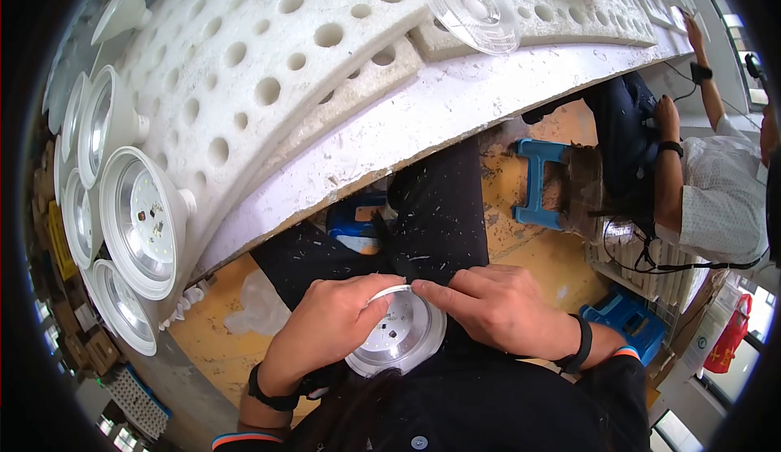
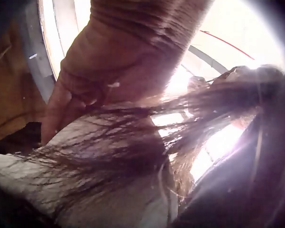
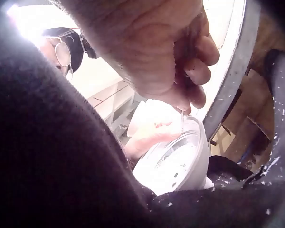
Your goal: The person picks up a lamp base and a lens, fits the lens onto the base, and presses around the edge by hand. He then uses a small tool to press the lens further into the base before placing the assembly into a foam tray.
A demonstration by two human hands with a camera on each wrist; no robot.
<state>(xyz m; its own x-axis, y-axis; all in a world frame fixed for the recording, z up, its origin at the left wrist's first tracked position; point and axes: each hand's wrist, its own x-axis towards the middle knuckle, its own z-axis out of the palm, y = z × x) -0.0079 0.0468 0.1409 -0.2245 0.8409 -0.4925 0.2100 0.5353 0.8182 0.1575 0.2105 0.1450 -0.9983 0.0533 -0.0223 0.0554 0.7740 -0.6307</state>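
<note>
In the head view, a round white lamp housing sits at the person's lap, its bowl facing up with small chips inside. The left hand grips its rim from the left, thumb curled over the edge. From the right, the right hand meets the same rim with its index finger beside the left fingertips. A thin white strip shows at the right fingertips in the right wrist view, pinched just over the rim. Dark hair strands partly cover the housing in the left wrist view.
White foam boards with round holes lie on the worktable. Several lamp housings stand along its left side. A clear lens disc rests near the board edge. A blue stool and another person are at right.
</note>
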